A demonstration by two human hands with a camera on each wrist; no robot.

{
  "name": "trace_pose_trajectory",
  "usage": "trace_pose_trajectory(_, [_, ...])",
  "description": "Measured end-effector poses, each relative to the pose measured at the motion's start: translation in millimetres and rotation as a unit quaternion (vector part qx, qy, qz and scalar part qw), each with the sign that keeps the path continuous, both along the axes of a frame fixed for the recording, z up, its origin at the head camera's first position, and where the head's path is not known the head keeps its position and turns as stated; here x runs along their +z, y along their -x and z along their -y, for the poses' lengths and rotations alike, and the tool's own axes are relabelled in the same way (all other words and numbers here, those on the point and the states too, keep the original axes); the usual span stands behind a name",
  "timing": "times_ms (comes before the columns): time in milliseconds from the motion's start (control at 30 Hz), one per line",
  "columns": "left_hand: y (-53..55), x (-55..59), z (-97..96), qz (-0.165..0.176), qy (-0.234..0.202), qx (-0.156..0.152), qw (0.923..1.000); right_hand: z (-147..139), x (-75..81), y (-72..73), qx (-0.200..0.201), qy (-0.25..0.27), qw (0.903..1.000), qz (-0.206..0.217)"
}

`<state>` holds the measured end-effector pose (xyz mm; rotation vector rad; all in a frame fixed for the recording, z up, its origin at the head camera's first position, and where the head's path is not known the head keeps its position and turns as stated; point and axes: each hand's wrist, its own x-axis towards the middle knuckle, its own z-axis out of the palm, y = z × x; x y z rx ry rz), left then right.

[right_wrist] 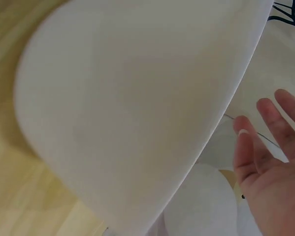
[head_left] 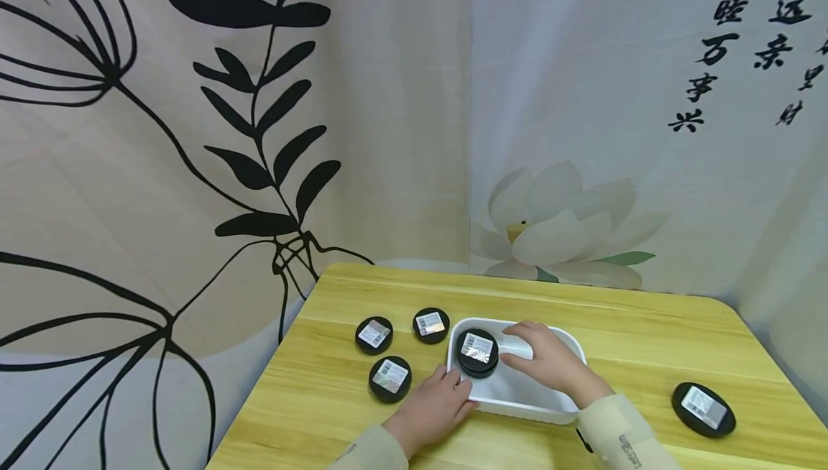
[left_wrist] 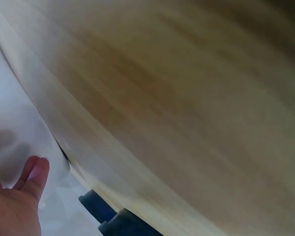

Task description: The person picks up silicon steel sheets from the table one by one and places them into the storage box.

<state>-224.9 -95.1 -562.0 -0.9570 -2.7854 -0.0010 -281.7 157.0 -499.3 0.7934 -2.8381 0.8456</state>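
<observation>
A white oblong tray [head_left: 517, 407] stands near the middle of the table. At its left end sits a stack of round black discs [head_left: 477, 353], the top one bearing a silvery barcode label. My left hand [head_left: 435, 402] holds the tray's near left corner; in the left wrist view two of its fingers [left_wrist: 36, 174] show beside the white wall. My right hand [head_left: 550, 361] hovers over the tray with thumb and fingers parted, their tips just right of the stack. The right wrist view shows its fingers [right_wrist: 278, 130] spread, holding nothing.
Left of the tray lie three labelled black discs: a far left one [head_left: 374, 335], a back one [head_left: 430, 325] and a near one [head_left: 390, 379]. Another black disc [head_left: 704, 409] is at the table's right. Behind the wooden table [head_left: 647, 326] hangs a printed curtain [head_left: 401, 132].
</observation>
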Motion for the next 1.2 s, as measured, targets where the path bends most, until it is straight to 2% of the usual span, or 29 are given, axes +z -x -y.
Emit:
trace_pose_trajectory(433, [0.1, -4.0, 0.5, -0.026, 0.004, -0.006, 0.9996, -11, -10.9, -20.7, -0.034, 0.016, 0.9978, -0.054])
trace_pose_trajectory(733, [0.4, -2.1, -0.9, -0.021, -0.008, -0.003, 0.9997, -17, -22.5, -23.9, -0.047, 0.034, 0.9854, -0.16])
trace_pose_trajectory(1200, [-0.2, 0.0, -0.9, -0.017, -0.006, -0.003, 0.9998, -25, -32.5, -31.9, -0.068, 0.035, 0.9837, -0.163])
